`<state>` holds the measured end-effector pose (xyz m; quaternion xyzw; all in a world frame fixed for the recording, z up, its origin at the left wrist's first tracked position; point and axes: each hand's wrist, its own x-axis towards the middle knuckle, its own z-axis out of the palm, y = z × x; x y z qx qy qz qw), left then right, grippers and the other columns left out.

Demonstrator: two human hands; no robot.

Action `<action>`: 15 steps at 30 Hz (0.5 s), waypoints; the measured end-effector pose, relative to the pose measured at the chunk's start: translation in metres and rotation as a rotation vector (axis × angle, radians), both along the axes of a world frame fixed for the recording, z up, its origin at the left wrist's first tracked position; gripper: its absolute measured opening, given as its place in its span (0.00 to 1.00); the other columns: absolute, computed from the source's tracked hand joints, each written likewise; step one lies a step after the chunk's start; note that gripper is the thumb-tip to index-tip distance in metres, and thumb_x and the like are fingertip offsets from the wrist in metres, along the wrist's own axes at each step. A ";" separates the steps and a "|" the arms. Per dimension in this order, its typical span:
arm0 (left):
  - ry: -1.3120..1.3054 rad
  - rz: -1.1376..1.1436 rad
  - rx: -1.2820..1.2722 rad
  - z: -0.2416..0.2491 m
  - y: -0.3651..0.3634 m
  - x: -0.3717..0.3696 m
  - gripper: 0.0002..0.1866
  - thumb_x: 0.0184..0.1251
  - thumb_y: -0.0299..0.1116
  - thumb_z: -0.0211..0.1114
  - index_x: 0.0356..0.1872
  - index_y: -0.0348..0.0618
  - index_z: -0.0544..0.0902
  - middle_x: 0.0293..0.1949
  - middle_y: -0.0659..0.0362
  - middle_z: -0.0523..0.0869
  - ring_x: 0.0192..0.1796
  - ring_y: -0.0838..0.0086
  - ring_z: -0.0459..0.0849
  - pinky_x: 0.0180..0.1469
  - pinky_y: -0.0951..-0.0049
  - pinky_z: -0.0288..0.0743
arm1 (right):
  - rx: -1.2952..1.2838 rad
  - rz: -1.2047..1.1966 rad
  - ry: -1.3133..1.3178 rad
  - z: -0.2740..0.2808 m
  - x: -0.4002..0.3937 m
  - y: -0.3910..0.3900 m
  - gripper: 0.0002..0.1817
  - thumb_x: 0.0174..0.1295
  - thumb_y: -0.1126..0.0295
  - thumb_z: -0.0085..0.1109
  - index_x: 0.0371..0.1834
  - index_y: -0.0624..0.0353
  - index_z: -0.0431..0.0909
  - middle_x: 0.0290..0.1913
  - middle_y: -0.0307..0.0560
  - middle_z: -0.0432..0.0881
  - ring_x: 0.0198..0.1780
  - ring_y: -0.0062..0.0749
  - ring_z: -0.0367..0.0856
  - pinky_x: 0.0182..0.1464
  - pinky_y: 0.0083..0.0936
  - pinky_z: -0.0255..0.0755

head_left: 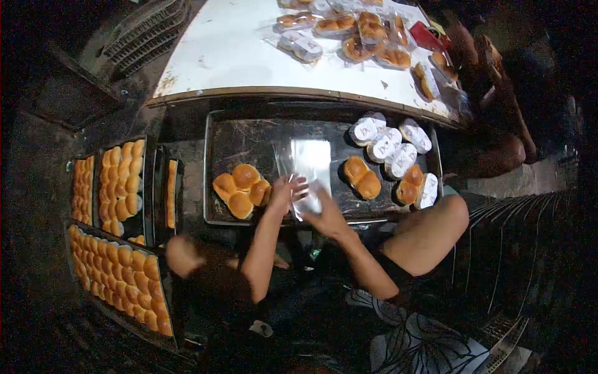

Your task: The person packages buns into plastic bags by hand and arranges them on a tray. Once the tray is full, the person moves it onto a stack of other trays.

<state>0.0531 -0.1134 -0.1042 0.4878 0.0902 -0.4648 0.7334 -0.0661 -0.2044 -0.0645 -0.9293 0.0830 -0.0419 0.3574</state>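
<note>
A clear plastic bag (284, 159) lies over a dark baking tray (243, 132), with a bright white rectangle (311, 156) showing at its far part. My left hand (285, 194) has its curled fingers on the bag's near left side. On the near right side, my right hand (325, 215) is smeared by motion, its fingertips at the bag's edge. Just left of my left hand sits a joined cluster of golden buns (240, 190). To the right of my right hand rests an unwrapped pair of buns (362, 177). Beyond it are several bagged buns (400, 160) with printed white undersides.
Past the tray stands a white table (230, 47) carrying several bagged buns (336, 25) and a red item (430, 37). Trays of buns (121, 274) are at the left. Another person's arm (517, 118) shows at the right. My knee (451, 215) is beside the tray's near right corner.
</note>
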 end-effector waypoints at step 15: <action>-1.775 -0.629 0.767 0.009 0.014 -0.081 0.33 0.49 0.45 0.60 0.52 0.29 0.65 0.50 0.41 0.69 0.53 0.51 0.68 0.55 0.59 0.60 | -0.207 -0.615 -0.201 -0.071 0.002 -0.024 0.27 0.45 0.64 0.62 0.47 0.67 0.67 0.43 0.63 0.72 0.45 0.50 0.71 0.47 0.33 0.65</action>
